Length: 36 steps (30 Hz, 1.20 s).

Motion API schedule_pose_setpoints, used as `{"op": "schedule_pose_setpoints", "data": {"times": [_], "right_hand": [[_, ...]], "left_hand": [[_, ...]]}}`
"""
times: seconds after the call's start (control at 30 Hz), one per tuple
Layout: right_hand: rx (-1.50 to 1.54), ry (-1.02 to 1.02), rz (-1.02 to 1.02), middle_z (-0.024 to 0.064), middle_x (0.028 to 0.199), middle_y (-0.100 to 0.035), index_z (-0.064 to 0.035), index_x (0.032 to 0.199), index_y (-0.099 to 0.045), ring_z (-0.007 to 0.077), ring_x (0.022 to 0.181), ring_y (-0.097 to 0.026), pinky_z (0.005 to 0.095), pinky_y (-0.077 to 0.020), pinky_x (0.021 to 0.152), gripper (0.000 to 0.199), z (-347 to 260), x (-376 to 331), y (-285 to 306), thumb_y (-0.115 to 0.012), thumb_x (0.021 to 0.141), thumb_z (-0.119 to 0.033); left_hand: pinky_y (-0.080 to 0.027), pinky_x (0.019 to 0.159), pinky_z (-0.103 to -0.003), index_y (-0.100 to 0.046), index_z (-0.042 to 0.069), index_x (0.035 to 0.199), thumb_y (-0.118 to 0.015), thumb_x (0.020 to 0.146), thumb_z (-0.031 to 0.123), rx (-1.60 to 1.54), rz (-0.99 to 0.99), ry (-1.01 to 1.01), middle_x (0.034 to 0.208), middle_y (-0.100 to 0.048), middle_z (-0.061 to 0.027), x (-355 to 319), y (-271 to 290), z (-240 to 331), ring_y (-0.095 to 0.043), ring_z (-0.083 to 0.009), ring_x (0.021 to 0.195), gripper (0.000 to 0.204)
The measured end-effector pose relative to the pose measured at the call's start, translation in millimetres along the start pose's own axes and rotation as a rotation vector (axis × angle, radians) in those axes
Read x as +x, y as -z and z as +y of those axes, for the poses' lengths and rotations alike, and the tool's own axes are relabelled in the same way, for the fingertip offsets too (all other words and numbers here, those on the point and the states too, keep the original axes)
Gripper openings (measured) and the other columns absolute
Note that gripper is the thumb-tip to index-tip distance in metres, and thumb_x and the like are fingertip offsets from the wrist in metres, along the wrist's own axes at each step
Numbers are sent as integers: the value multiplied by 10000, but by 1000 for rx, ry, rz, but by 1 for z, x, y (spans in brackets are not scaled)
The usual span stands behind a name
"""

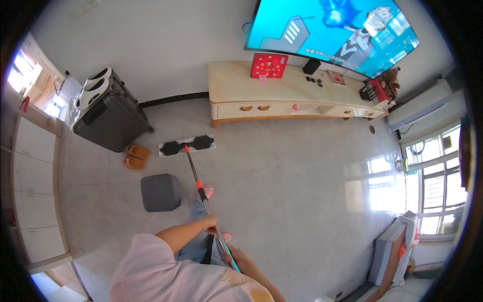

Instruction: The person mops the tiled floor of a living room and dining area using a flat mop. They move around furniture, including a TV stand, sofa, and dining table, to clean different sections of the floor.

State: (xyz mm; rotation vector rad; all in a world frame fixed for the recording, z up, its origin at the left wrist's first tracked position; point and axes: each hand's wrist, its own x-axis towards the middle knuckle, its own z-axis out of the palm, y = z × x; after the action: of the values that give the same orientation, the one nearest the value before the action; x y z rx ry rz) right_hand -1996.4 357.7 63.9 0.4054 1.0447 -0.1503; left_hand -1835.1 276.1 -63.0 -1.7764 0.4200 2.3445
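A flat mop [206,200] slants from my body to the floor ahead and to the left. Its wide black-and-white mop head [203,142] lies flat on the grey tiles, between the suitcase and the TV cabinet. My left hand [211,223] is wrapped round the middle of the pole. Lower down, close to my body, my right hand [234,255] grips the pole near its blue end. Some of the fingers of both hands are hidden. My feet in pink slippers [209,191] show beside the pole.
Left of the mop stand a dark suitcase [111,117] with white slippers on top, brown slippers [136,157] and a grey stool [160,193]. A long cream TV cabinet [234,90] lines the far wall under a lit television [322,35]. White cupboards [36,186] run along the left.
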Motion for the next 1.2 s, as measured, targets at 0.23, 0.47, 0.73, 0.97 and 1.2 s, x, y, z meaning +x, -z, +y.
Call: {"op": "schedule_pose_setpoints", "data": {"times": [0.23,0.47,0.73,0.97,1.2], "right_hand": [[-153,243,101,56,583,-481,-12,762,-453,128,436,-430,233,-384,388,339,62,-141,47,-398,826,-340],[128,359,116,111,737,-520,-51,1045,-374,162,577,-517,237,-442,460,292,29,-152,93,-480,795,-157],[-126,236,396,31,598,-482,-63,1132,-356,110,482,-473,234,-388,423,462,11,-316,112,-560,717,-88],[-1077,396,872,204,823,-538,-16,1105,-376,285,730,-543,354,-435,621,449,17,-360,137,-535,753,-244],[-887,719,591,150,808,-526,-85,1183,-320,207,681,-524,301,-429,552,434,-23,-184,269,-469,787,-181]], "left_hand": [[-493,449,-336,-538,8,712,-397,774,272,-38,-72,-93,643,-582,-134,-2,-151,-42,-568,-242,481,305],[-494,448,-342,-494,-40,647,-353,782,250,35,-55,-214,548,-542,-131,-1,-186,42,-562,-240,465,350],[-497,458,-315,-475,-39,626,-386,788,281,-29,-144,-281,563,-535,-138,35,-246,125,-548,-223,451,369],[-470,387,-321,-471,-41,699,-393,788,335,-10,-63,-238,552,-540,-120,101,-287,128,-535,-218,431,394],[-457,434,-333,-477,8,789,-446,754,318,213,173,-362,619,-552,-109,188,-213,141,-538,-207,480,313]]}}
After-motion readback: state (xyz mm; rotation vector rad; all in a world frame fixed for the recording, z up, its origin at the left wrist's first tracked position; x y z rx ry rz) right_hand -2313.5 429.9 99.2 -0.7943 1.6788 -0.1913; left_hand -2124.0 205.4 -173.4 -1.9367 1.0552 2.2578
